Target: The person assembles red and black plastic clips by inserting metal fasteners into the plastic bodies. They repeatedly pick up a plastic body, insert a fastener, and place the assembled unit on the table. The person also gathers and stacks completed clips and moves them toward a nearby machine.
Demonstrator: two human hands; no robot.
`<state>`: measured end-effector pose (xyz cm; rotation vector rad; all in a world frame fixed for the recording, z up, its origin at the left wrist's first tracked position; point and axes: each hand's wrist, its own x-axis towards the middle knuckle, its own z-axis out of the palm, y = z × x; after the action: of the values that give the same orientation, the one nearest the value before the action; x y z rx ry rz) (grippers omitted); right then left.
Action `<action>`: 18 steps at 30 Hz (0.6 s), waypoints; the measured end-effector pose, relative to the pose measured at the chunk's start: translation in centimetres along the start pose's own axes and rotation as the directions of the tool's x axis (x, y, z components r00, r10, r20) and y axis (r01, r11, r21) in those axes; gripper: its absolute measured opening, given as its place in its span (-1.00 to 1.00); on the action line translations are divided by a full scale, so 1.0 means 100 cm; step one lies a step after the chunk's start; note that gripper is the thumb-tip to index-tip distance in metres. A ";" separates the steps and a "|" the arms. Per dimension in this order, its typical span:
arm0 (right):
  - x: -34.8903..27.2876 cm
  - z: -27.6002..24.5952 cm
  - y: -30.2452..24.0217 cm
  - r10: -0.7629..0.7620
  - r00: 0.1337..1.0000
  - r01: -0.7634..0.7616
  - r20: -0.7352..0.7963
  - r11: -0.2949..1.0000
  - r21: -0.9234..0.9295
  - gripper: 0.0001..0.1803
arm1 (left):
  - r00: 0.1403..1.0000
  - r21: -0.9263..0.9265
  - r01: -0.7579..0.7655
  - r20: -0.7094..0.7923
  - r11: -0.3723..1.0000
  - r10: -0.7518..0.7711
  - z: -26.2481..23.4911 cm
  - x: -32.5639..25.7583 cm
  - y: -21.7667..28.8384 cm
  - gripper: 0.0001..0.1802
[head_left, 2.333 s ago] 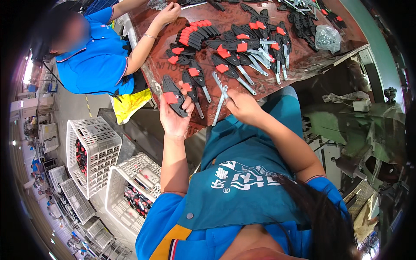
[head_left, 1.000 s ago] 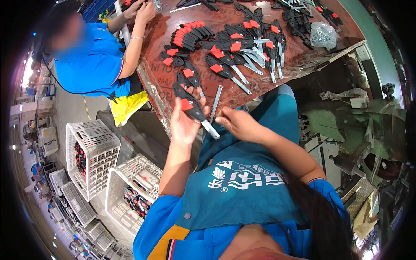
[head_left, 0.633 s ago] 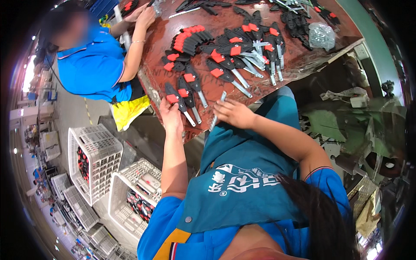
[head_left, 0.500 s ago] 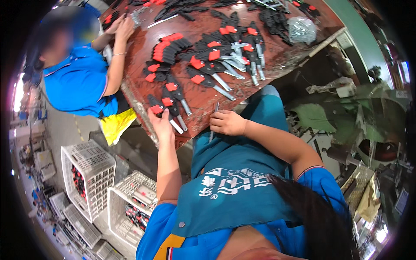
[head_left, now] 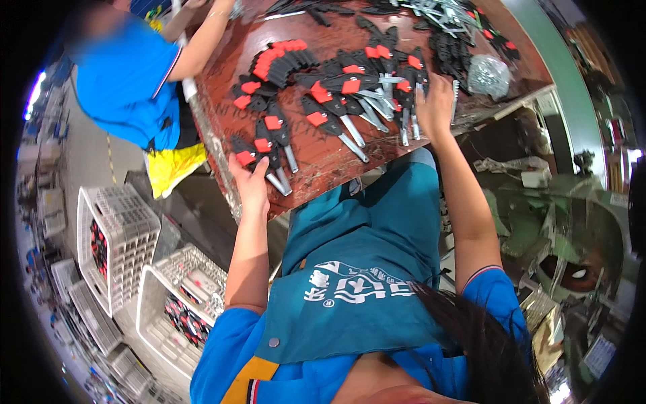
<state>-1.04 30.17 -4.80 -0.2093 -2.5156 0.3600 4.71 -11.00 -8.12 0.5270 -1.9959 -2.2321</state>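
My left hand (head_left: 250, 187) is at the table's near left corner, thumb and fingers on either side of a black tool with a red tab (head_left: 243, 157) and a flat silver end. Beside it lie more such tools (head_left: 282, 138). My right hand (head_left: 437, 108) is over the table's right part, back of the hand up, fingertips partly hidden. A thin notched metal strip (head_left: 455, 99) sticks out along its right side, apparently held in it. To the left of this hand, several tools with red tabs (head_left: 351, 86) lie with silver ends toward me.
A row of black-and-red pieces (head_left: 277, 59) and a clear plastic bag (head_left: 489, 76) lie on the red table (head_left: 222, 114). Loose metal strips (head_left: 441, 15) are at the back. A co-worker in blue (head_left: 128, 81) is at the left. White crates (head_left: 128, 222) stand on the floor.
My right hand has moved from my lap at the table's near edge, forward and right over the table, carrying the metal strip. My left hand stays at the same tool. The view has shifted slightly.
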 end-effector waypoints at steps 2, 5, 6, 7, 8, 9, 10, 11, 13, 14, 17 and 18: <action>-0.001 0.005 -0.063 -0.272 0.962 0.263 0.006 0.935 0.237 -0.43 | 1.000 0.086 -0.020 0.026 0.996 0.018 -0.003 0.001 -0.003 0.02; -0.001 0.024 -0.133 -0.436 0.895 0.411 0.092 0.887 0.212 -0.24 | 0.979 0.696 -0.196 0.100 0.691 0.177 0.005 0.010 0.006 0.29; 0.003 0.031 -0.147 -0.466 0.881 0.453 0.080 0.881 0.134 -0.19 | 0.981 0.797 -0.163 0.066 0.582 0.184 0.024 -0.001 0.023 0.38; 0.005 0.043 -0.154 -0.447 0.889 0.442 0.098 0.894 0.076 -0.23 | 0.971 0.812 -0.202 0.096 0.547 0.218 0.035 0.002 0.021 0.41; 0.007 0.054 -0.158 -0.432 0.895 0.433 0.114 0.901 0.021 -0.26 | 0.960 0.867 -0.195 0.073 0.458 0.269 0.046 0.004 0.018 0.39; 0.009 0.064 -0.154 -0.416 0.890 0.423 0.185 0.906 0.002 -0.28 | 0.982 0.917 -0.127 0.063 0.377 0.177 0.062 0.005 0.026 0.39; 0.009 0.072 -0.149 -0.395 0.883 0.413 0.254 0.910 -0.019 -0.30 | 0.995 0.956 -0.068 0.045 0.286 0.085 0.076 0.004 0.035 0.38; 0.011 0.074 -0.148 -0.384 0.864 0.415 0.327 0.909 -0.030 -0.31 | 0.988 0.966 -0.066 0.028 0.248 0.153 0.083 0.002 0.028 0.25; 0.013 0.073 -0.140 -0.459 0.834 0.464 0.305 0.884 0.061 -0.34 | 0.974 0.978 -0.131 0.097 0.164 0.203 0.083 0.005 0.023 0.11; 0.009 0.069 -0.137 -0.489 0.820 0.480 0.297 0.871 0.110 -0.35 | 0.966 0.980 -0.163 0.135 0.114 0.219 0.080 0.004 0.019 0.05; 0.005 0.061 -0.128 -0.574 0.786 0.508 0.230 0.812 0.287 -0.31 | 0.949 0.969 -0.237 0.215 0.072 0.232 0.069 0.005 0.010 -0.20; 0.002 0.058 -0.127 -0.590 0.781 0.511 0.204 0.792 0.335 -0.31 | 0.946 0.961 -0.264 0.241 0.083 0.217 0.062 0.006 0.009 -0.22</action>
<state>-5.44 16.93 -5.48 0.7444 -2.6299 0.4991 2.02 -5.46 -6.83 0.1236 -3.0592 -0.3190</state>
